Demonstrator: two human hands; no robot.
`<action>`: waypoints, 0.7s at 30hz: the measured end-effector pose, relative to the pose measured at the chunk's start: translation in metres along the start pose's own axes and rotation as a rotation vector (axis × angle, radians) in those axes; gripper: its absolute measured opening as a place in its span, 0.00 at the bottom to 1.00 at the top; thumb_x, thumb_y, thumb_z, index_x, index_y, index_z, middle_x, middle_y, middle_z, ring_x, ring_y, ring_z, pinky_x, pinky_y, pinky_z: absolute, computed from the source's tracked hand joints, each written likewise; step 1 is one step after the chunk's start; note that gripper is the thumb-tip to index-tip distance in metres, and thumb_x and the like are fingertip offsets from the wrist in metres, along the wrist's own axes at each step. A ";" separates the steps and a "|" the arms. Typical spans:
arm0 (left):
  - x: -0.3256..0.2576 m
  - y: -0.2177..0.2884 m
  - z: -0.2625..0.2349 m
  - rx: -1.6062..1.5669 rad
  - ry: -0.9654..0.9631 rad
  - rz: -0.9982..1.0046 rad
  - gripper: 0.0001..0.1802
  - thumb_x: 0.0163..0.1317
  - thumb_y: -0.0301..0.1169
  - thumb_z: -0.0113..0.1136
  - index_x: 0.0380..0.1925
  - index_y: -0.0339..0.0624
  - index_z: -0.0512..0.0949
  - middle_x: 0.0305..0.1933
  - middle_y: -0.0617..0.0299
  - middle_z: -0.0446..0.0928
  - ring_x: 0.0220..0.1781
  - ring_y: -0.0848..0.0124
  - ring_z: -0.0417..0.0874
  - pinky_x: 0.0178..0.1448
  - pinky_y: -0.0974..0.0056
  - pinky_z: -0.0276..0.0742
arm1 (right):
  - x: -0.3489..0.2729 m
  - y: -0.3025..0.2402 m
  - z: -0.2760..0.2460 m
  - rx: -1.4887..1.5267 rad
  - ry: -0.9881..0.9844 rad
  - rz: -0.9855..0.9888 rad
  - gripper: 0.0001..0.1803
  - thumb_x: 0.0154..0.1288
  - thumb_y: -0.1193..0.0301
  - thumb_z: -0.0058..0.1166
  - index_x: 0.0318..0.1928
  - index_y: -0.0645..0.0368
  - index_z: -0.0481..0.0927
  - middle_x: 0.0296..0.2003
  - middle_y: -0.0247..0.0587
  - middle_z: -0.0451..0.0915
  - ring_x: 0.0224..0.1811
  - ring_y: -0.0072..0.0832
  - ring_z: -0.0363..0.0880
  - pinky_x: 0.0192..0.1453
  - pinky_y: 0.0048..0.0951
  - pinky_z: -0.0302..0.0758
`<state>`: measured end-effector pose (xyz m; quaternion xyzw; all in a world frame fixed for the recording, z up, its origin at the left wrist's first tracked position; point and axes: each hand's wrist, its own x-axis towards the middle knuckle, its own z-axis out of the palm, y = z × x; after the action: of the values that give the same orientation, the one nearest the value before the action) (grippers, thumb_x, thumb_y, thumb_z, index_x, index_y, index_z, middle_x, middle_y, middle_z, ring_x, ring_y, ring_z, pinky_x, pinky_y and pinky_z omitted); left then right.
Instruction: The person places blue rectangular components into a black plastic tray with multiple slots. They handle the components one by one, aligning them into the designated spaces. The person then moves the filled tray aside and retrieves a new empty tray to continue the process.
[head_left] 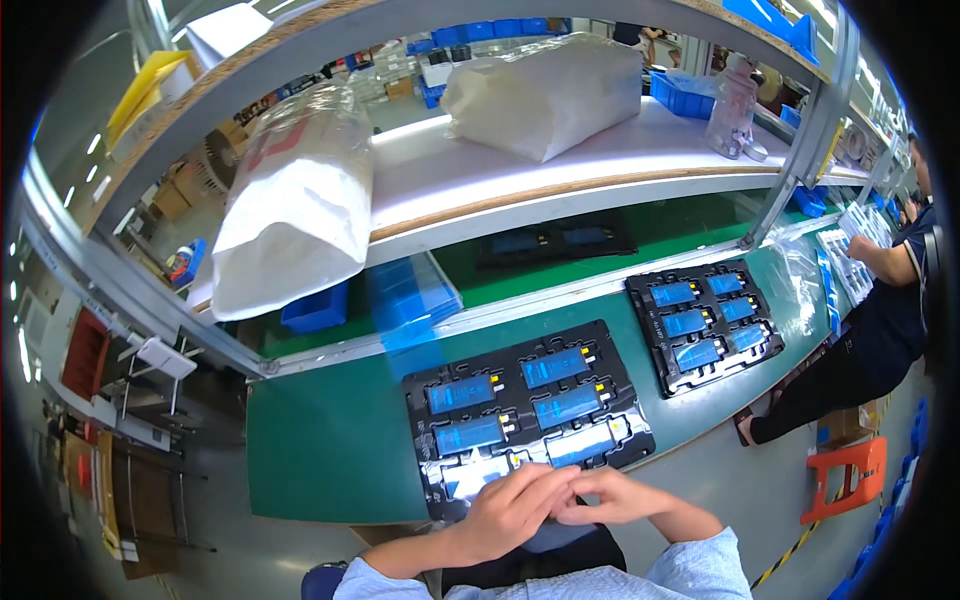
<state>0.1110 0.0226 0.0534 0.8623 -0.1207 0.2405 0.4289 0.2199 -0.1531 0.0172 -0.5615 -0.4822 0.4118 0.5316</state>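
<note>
My left hand and my right hand meet at the near edge of a black plastic tray. The fingers of both are closed and pressed together at the tips. Whatever lies between them, if anything, is hidden or too small to name. Several flat devices covered in blue film sit in the tray's pockets, among them one at the far right and one at the left. Yellow and white bits show at their right ends. Glare covers the nearest row, partly behind my left hand.
A second black tray of blue-filmed devices lies to the right on the green table. Blue film sheets lie behind. White bags and a clear bottle stand on the shelf above. Another person stands at the right, near an orange stool.
</note>
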 end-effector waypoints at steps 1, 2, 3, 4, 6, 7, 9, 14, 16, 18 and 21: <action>-0.010 0.006 0.002 -0.006 0.030 -0.015 0.15 0.55 0.18 0.64 0.44 0.35 0.80 0.38 0.55 0.78 0.34 0.66 0.82 0.35 0.66 0.79 | -0.007 -0.002 0.009 0.087 -0.008 -0.063 0.12 0.69 0.67 0.54 0.45 0.62 0.80 0.38 0.38 0.81 0.37 0.22 0.78 0.43 0.26 0.75; -0.024 0.011 0.003 -0.004 0.062 -0.042 0.14 0.55 0.18 0.64 0.44 0.35 0.80 0.38 0.55 0.78 0.34 0.67 0.82 0.35 0.67 0.79 | -0.014 -0.011 0.018 0.189 -0.012 0.018 0.10 0.68 0.70 0.54 0.45 0.64 0.79 0.38 0.39 0.82 0.40 0.24 0.79 0.46 0.28 0.75; -0.036 0.015 0.005 -0.002 0.095 -0.070 0.14 0.55 0.18 0.65 0.44 0.34 0.80 0.38 0.55 0.78 0.34 0.68 0.82 0.35 0.67 0.79 | -0.020 -0.017 0.025 0.289 -0.018 0.102 0.09 0.67 0.74 0.54 0.45 0.66 0.79 0.37 0.40 0.82 0.43 0.26 0.80 0.49 0.31 0.76; -0.047 0.018 0.009 -0.055 0.133 -0.115 0.14 0.55 0.19 0.65 0.43 0.34 0.81 0.38 0.56 0.78 0.33 0.70 0.81 0.34 0.70 0.78 | -0.023 -0.014 0.033 0.195 -0.035 0.090 0.10 0.68 0.72 0.52 0.45 0.65 0.79 0.38 0.41 0.82 0.43 0.28 0.81 0.48 0.30 0.76; -0.067 0.027 0.020 -0.163 0.113 -0.229 0.15 0.56 0.18 0.64 0.46 0.34 0.80 0.39 0.57 0.77 0.34 0.73 0.80 0.33 0.71 0.77 | -0.034 -0.005 0.051 0.009 -0.060 0.073 0.11 0.70 0.69 0.50 0.45 0.63 0.79 0.40 0.44 0.82 0.42 0.31 0.82 0.46 0.29 0.77; -0.078 0.033 0.022 -0.245 0.091 -0.327 0.16 0.56 0.18 0.64 0.47 0.34 0.79 0.40 0.57 0.76 0.34 0.74 0.79 0.34 0.72 0.77 | -0.037 -0.005 0.055 -0.038 -0.047 0.125 0.11 0.70 0.69 0.50 0.45 0.64 0.79 0.39 0.44 0.82 0.41 0.33 0.82 0.45 0.30 0.77; -0.107 0.032 0.029 -0.545 0.116 -0.577 0.31 0.59 0.21 0.63 0.63 0.37 0.66 0.41 0.59 0.75 0.37 0.77 0.78 0.41 0.72 0.76 | -0.040 -0.005 0.059 -0.143 -0.034 0.213 0.11 0.70 0.70 0.50 0.45 0.65 0.79 0.38 0.44 0.82 0.38 0.36 0.83 0.43 0.30 0.78; -0.197 -0.020 0.035 -0.705 -0.173 -0.847 0.18 0.63 0.25 0.61 0.53 0.35 0.75 0.41 0.56 0.81 0.40 0.73 0.82 0.47 0.67 0.78 | -0.052 0.009 0.055 -0.141 0.240 0.262 0.10 0.65 0.70 0.57 0.40 0.66 0.82 0.30 0.42 0.83 0.31 0.24 0.83 0.35 0.26 0.78; -0.245 -0.057 0.039 -0.849 0.075 -1.050 0.14 0.61 0.23 0.62 0.47 0.35 0.79 0.40 0.56 0.82 0.39 0.72 0.83 0.46 0.67 0.79 | -0.060 0.021 0.045 -0.224 0.393 0.275 0.12 0.62 0.72 0.59 0.43 0.67 0.82 0.31 0.41 0.84 0.31 0.22 0.83 0.37 0.24 0.78; -0.300 -0.098 0.031 -0.897 0.445 -1.317 0.13 0.60 0.24 0.62 0.45 0.36 0.78 0.38 0.58 0.82 0.35 0.71 0.82 0.42 0.68 0.80 | -0.070 0.035 0.030 -0.126 0.660 0.247 0.09 0.63 0.74 0.57 0.40 0.67 0.82 0.30 0.39 0.83 0.31 0.21 0.82 0.35 0.23 0.78; -0.421 -0.186 0.041 -1.258 1.203 -1.462 0.05 0.61 0.24 0.58 0.37 0.37 0.77 0.31 0.62 0.80 0.28 0.70 0.79 0.33 0.67 0.80 | -0.080 0.050 -0.011 -0.184 0.979 0.270 0.13 0.71 0.69 0.49 0.29 0.62 0.78 0.19 0.29 0.75 0.20 0.13 0.71 0.24 0.17 0.66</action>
<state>-0.1594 0.1027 -0.3131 0.1027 0.5375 0.2044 0.8116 0.2204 -0.2326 -0.0351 -0.7900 -0.1344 0.1216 0.5857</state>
